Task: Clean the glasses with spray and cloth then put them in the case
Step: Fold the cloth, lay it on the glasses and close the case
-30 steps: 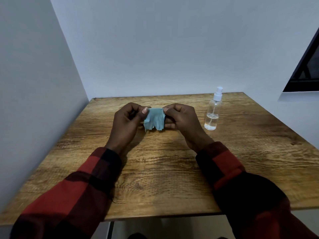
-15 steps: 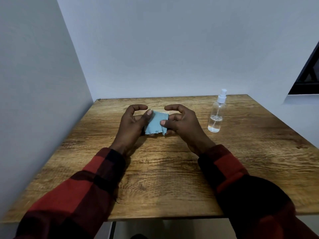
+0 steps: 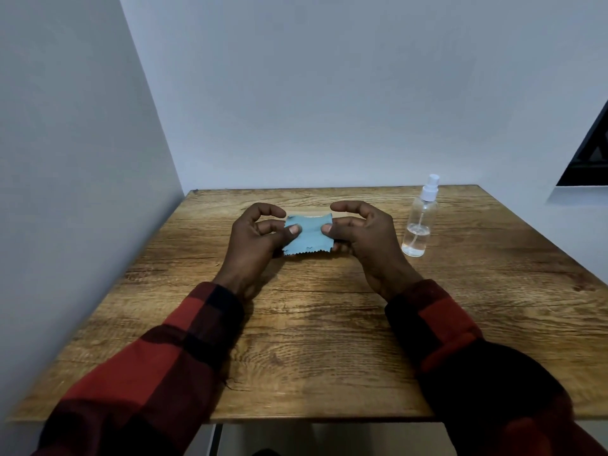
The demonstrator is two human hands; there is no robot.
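A small blue cloth (image 3: 308,234) with zigzag edges is stretched between my two hands just above the far middle of the wooden table (image 3: 329,340). My left hand (image 3: 255,240) pinches its left edge with thumb and fingers. My right hand (image 3: 362,235) pinches its right edge the same way. A clear spray bottle (image 3: 420,222) with a white nozzle stands upright to the right of my right hand, a little liquid in its bottom. No glasses and no case are in view.
White walls close the table in on the left and at the back. A dark window frame (image 3: 589,156) shows at the right edge. My red and black checked sleeves lie over the near half of the table.
My hands have drawn apart, spreading the cloth wider and flatter between them. My index fingers have lifted off the cloth. The bottle has not moved.
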